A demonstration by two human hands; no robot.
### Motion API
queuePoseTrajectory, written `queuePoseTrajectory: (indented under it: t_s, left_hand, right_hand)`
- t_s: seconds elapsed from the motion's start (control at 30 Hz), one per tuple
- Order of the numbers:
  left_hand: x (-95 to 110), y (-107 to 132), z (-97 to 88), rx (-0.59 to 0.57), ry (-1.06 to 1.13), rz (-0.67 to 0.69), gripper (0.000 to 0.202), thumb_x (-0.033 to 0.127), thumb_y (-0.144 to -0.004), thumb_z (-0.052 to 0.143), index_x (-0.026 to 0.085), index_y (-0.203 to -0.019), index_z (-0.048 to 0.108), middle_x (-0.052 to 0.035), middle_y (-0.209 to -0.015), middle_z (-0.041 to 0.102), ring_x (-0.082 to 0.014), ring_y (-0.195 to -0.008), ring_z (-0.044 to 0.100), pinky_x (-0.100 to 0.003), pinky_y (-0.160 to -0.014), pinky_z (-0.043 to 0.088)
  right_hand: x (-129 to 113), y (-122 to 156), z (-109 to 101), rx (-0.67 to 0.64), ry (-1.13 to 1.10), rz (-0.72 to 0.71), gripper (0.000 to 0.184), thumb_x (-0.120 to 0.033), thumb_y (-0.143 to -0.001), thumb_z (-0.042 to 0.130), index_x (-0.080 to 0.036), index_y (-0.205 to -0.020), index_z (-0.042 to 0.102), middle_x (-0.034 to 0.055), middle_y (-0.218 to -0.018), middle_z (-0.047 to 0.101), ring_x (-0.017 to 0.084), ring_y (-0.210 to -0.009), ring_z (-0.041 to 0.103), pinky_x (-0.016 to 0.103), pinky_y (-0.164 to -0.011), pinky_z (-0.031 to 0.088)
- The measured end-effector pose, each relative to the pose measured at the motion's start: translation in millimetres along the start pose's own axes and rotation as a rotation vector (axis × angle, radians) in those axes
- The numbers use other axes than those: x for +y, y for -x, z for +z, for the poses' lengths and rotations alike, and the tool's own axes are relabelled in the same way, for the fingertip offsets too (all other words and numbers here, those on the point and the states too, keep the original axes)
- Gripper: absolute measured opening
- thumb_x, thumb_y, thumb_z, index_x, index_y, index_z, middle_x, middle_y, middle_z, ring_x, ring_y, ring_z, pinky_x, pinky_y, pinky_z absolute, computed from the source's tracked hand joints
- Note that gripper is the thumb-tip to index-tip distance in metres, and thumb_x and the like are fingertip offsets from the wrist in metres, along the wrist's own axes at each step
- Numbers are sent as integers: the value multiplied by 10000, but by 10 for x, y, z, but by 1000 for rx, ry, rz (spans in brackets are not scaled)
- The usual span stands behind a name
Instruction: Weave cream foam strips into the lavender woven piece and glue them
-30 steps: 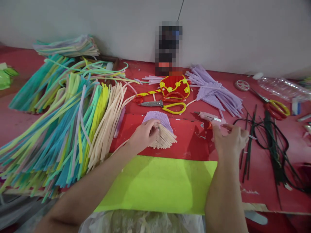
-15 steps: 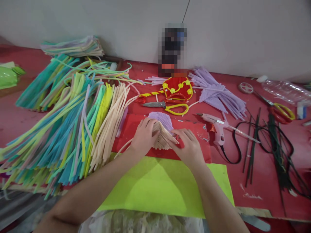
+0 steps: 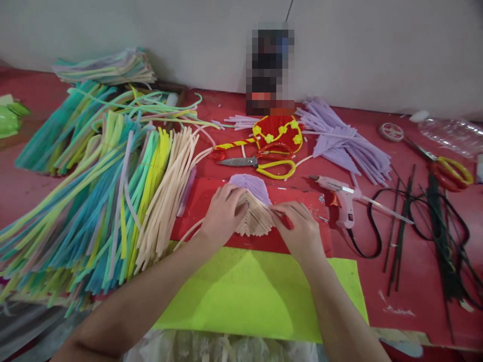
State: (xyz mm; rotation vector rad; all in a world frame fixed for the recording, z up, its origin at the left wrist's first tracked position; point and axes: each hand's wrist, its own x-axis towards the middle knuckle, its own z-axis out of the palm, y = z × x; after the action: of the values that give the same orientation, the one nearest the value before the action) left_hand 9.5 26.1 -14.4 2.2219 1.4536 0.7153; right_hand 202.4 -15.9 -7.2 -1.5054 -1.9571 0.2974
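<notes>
A leaf-shaped piece of pipe cleaners lies in front of me, cream strips slanting down from a central ridge. Its upper part is a rounded purple section. My left hand grips the cream part from the left, its thumb near the ridge and its fingers curled over the upper edge. At the right edge, my right hand pinches the strip ends between thumb and forefinger; the exact contact is small. Beneath lies a red sheet, with a yellow-green sheet nearer me.
Bundled coloured pipe cleaners cover the left side. Beyond the piece are scissors and a red-and-yellow decorated item. Purple pipe cleaners, a pink glue gun, dark wires, other scissors and a plastic bottle lie right.
The cream strips at the right, raised and bunched before, now lie flatter and more spread. My right hand has shifted slightly right and its thumb has opened a gap. The left hand stays put.
</notes>
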Motion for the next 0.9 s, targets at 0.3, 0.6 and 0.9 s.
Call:
queuePoseTrajectory:
  t_s: [0.3,0.6,0.9]
  left_hand:
    - [-19,-8,16,14,-23,24,253,157,-851,586,168,-1103,574,-86,-1059,563,-244,-1015,545,-426,-920,475]
    - [-3,-2,-7,-14,-16,8,267,168,-867,547,216,-1129,560,-70,-1062,551,-239,-1018,545,-433,-910,471]
    - [16,-16,-20,-21,-17,3,253,153,-862,543,213,-1107,567,-69,-1042,550,-234,-996,545,-420,-894,471]
  right_hand:
    - [34,4,-26,-9,-52,54,107,-220,-888,549,-212,-875,655,52,-822,670,188,-770,619,381,-783,507]
    - [62,24,-36,-35,-69,92,162,-231,-902,517,-216,-889,678,57,-843,675,188,-799,626,360,-765,512]
    - [23,18,-101,-65,-89,126,152,-208,-896,529,-227,-880,678,41,-843,698,172,-774,659,313,-712,528]
